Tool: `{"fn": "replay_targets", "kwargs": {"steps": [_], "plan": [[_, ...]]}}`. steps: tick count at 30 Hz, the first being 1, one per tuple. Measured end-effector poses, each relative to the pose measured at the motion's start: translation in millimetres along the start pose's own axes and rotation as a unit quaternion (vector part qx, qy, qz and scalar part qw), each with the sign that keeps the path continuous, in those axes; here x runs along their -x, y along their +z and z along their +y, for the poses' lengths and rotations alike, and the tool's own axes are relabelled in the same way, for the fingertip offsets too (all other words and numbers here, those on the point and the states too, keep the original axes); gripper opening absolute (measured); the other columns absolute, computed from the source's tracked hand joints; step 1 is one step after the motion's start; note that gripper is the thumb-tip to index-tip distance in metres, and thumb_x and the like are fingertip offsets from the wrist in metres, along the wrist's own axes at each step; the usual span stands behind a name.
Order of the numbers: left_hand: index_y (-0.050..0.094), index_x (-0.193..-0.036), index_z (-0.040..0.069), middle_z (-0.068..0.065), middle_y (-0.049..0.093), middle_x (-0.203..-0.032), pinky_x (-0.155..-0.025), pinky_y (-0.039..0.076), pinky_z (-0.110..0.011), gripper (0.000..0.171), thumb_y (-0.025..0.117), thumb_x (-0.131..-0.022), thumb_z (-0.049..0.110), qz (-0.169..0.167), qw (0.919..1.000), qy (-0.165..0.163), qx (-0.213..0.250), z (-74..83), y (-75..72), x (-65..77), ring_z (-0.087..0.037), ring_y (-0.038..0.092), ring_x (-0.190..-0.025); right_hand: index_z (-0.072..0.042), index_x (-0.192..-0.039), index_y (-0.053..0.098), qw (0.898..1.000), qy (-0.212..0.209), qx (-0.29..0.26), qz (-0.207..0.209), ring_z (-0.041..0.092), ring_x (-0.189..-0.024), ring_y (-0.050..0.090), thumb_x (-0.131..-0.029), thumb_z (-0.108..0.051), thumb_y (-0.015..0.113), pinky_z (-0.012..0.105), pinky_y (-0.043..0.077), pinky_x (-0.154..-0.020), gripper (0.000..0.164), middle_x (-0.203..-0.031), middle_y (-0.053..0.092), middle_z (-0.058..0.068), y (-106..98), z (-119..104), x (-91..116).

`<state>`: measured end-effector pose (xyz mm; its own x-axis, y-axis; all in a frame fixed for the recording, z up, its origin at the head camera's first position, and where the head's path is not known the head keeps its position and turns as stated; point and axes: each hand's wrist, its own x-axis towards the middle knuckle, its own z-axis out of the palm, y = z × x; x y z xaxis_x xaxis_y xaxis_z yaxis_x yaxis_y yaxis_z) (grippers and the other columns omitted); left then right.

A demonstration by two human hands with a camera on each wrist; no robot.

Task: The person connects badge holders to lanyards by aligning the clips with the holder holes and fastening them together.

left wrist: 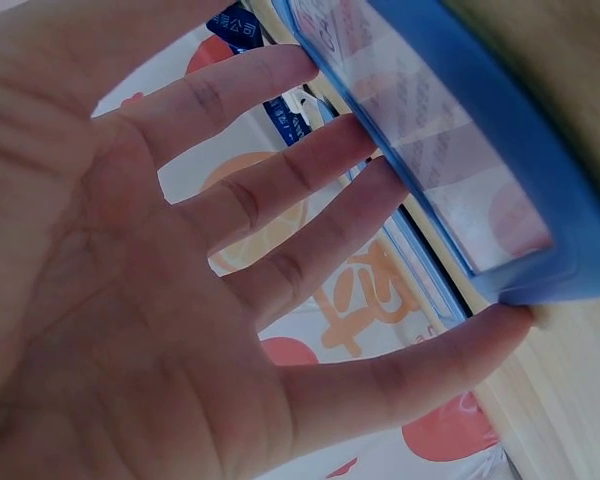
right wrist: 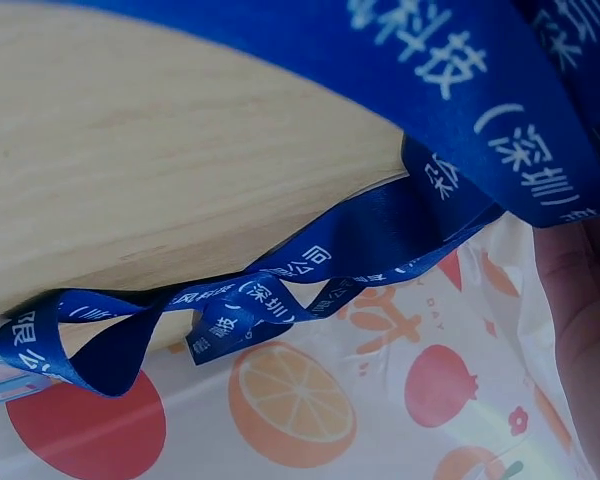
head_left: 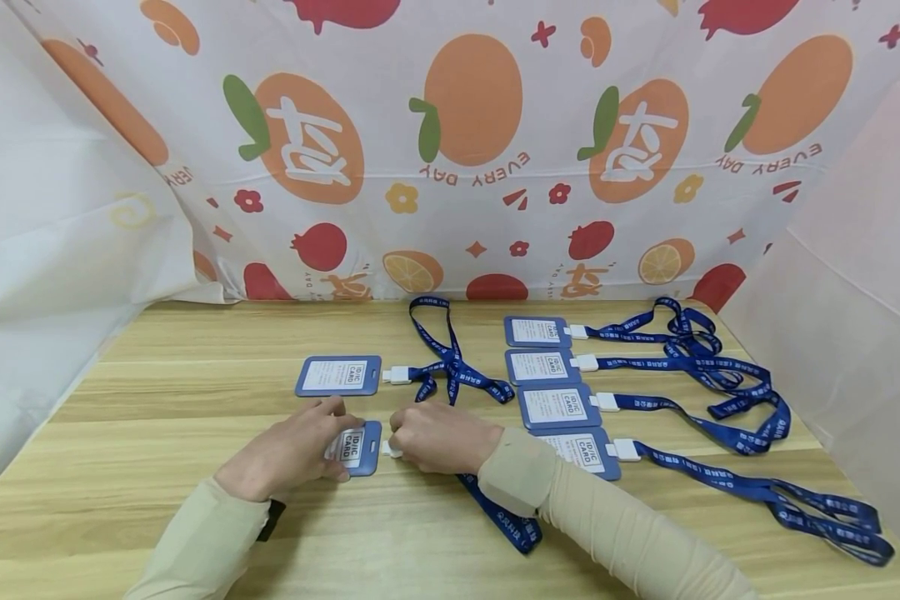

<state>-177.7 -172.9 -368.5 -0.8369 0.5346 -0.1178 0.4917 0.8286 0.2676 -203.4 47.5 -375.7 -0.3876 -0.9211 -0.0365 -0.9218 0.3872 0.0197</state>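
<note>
My left hand (head_left: 292,446) grips a blue-framed ID card holder (head_left: 365,450) by its long edges, the thumb at the near edge. In the left wrist view, fingertips touch the frame (left wrist: 540,190) of this holder, which is tilted up in that view. Close by on the right, my right hand (head_left: 442,437) pinches the white clip (head_left: 392,450) end of a blue lanyard (head_left: 506,517). The clip lies by the holder's slot; whether they are joined I cannot tell. Its printed strap (right wrist: 430,90) passes beside the right hand in the right wrist view.
Behind the hands lies another card holder (head_left: 307,377) with a white clip (head_left: 397,375) and a loosely looped blue strap. Several holders (head_left: 520,367) with lanyards (head_left: 742,417) form a column at the right. A fruit-print cloth (head_left: 465,225) hangs behind the wooden table (head_left: 120,433).
</note>
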Motion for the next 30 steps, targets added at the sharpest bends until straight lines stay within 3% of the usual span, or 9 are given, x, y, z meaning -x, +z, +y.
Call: {"fn": "replay_targets", "kwargs": {"steps": [30], "plan": [[0.070, -0.124, 0.002, -0.003, 0.055, -0.101, -0.078, 0.053, -0.039, 0.060, 0.093, -0.071, 0.020, 0.003, 0.9999, 0.010, -0.002, -0.9, 0.0, 0.2, -0.020, 0.050, -0.087, -0.012, -0.119, 0.076, 1.000, -0.003, 0.010, 0.007, 0.009, -0.097, 0.069, -0.099, -0.014, 0.068, 0.010, 0.049, -0.084, 0.021, -0.114, 0.072, 0.003, 3.9, -0.8, -4.4]]}}
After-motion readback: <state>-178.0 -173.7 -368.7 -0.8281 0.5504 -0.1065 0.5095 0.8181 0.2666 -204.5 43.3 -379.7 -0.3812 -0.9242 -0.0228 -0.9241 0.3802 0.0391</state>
